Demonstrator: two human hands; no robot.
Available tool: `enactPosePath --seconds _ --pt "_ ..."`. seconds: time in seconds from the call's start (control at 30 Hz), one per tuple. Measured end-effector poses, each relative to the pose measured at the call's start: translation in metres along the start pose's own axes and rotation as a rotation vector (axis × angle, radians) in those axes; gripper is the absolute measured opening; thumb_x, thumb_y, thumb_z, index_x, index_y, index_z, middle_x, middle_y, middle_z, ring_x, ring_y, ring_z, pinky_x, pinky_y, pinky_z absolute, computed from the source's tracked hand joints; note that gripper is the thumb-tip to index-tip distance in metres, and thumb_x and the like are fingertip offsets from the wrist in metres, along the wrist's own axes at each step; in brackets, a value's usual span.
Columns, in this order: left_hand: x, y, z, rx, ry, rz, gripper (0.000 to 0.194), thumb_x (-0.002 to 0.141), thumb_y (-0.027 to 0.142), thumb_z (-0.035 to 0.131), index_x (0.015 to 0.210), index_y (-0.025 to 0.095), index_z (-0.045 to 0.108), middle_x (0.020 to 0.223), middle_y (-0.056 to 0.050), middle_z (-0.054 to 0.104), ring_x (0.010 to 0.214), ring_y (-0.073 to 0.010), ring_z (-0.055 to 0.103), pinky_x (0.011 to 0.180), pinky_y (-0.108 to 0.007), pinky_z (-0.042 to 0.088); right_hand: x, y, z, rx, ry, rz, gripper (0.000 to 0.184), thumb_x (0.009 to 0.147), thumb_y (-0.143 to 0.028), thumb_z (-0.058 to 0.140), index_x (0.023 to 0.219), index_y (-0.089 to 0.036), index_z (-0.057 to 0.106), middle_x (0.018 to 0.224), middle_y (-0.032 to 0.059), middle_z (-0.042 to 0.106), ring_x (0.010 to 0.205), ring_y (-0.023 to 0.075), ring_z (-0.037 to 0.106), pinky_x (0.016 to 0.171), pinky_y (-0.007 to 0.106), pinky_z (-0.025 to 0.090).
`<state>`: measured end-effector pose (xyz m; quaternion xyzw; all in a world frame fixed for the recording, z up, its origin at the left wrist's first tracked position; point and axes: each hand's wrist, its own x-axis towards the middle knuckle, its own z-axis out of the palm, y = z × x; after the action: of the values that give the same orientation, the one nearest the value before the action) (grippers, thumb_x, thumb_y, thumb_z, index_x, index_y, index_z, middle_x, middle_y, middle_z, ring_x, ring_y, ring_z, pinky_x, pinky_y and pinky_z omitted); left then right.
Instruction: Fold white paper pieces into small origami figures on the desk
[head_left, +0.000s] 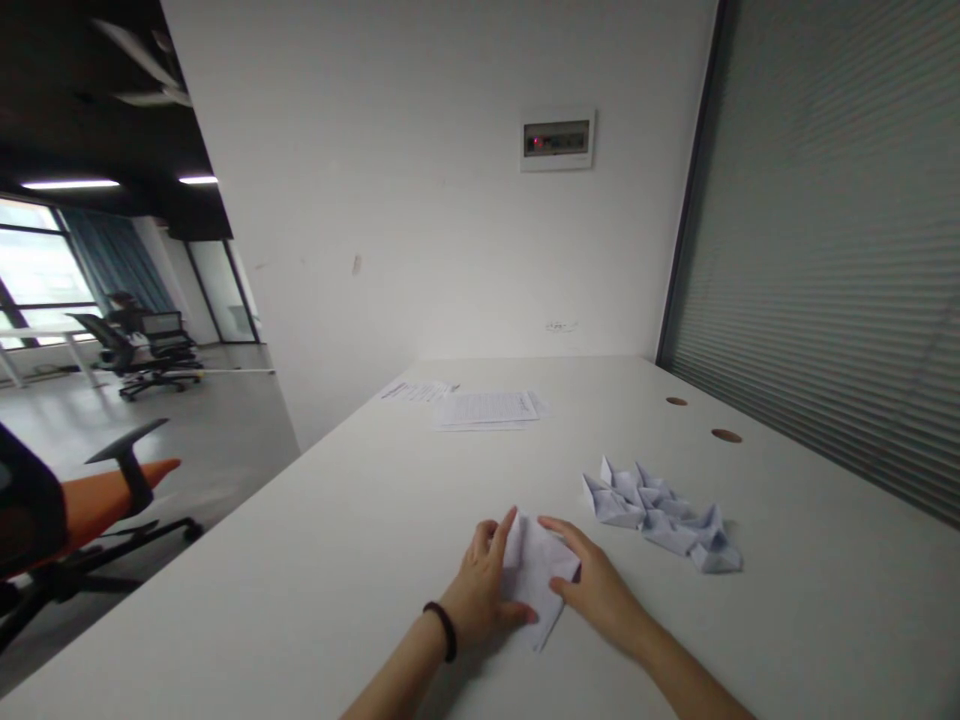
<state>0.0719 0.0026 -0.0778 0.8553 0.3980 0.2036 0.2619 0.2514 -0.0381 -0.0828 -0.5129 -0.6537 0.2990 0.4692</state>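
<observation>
Between my two hands, low in the middle of the head view, is a sheet of white folded paper (538, 570) on the table. My left hand (484, 585), with a dark band on its wrist, grips the paper's left side, its thumb flat on the lower part and its fingers by a raised flap. At the right edge, my right hand (592, 580) pinches the paper between thumb and fingers. Fingers partly cover the folds. Several folded paper pieces (660, 515) lie in a cluster to the right of my right hand.
Printed sheets (487, 408) lie farther back on the white table (337, 560). Two round holes (726, 436) are in the tabletop near the blinds (825, 250) at right. A wall stands behind. An orange office chair (112, 500) is beyond the left edge.
</observation>
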Motion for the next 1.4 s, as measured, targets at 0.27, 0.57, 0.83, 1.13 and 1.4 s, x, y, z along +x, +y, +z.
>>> enactPosePath --seconds 0.27,0.57,0.83,1.13,1.4 --pt "0.002 0.009 0.005 -0.223 0.246 0.034 0.106 0.059 0.015 0.068 0.133 0.021 -0.007 0.120 -0.012 0.024 0.105 -0.0251 0.042 0.091 -0.041 0.035 0.001 -0.008 0.010 0.440 0.000 0.161 0.041 0.062 -0.027 0.063 0.100 -0.016 0.054 0.098 0.0080 0.065 0.087 0.0226 0.061 0.078 0.037 0.048" --pt "0.003 0.009 -0.002 -0.180 0.488 0.170 0.058 0.083 0.023 0.042 0.131 0.026 0.010 0.118 -0.008 0.029 0.105 -0.0207 0.041 0.090 -0.040 0.036 -0.001 -0.013 0.003 -0.087 0.137 -0.041 0.027 0.073 -0.022 0.050 0.099 -0.017 0.058 0.091 0.0064 0.064 0.085 0.0220 0.058 0.080 0.036 0.046" --pt "-0.003 0.020 -0.017 -0.065 0.466 0.263 0.027 0.086 0.025 0.036 0.112 0.020 0.043 0.106 -0.009 0.047 0.099 -0.0195 0.046 0.086 -0.035 0.038 -0.006 -0.016 -0.012 -0.497 -0.044 -0.168 0.058 0.057 0.001 0.043 0.105 -0.028 0.058 0.104 0.0037 0.053 0.099 0.0193 0.049 0.091 0.033 0.038" --pt "0.000 0.013 -0.007 0.178 -0.015 0.206 0.017 0.068 0.012 0.052 0.084 0.017 0.054 0.080 -0.001 0.057 0.075 -0.0150 0.050 0.067 -0.023 0.040 -0.009 -0.032 -0.008 -0.252 -0.217 -0.161 0.026 0.074 -0.013 0.043 0.084 -0.021 0.065 0.096 0.0032 0.056 0.075 0.0129 0.055 0.067 0.024 0.045" --pt "0.001 0.007 -0.010 0.129 -0.072 0.369 0.021 0.075 0.007 0.048 0.079 0.022 0.063 0.087 -0.001 0.060 0.086 -0.0147 0.051 0.079 -0.024 0.038 -0.008 -0.021 -0.009 -0.363 -0.261 -0.186 0.049 0.063 -0.005 0.041 0.107 -0.021 0.056 0.117 0.0060 0.053 0.113 0.0190 0.040 0.099 0.036 0.027"
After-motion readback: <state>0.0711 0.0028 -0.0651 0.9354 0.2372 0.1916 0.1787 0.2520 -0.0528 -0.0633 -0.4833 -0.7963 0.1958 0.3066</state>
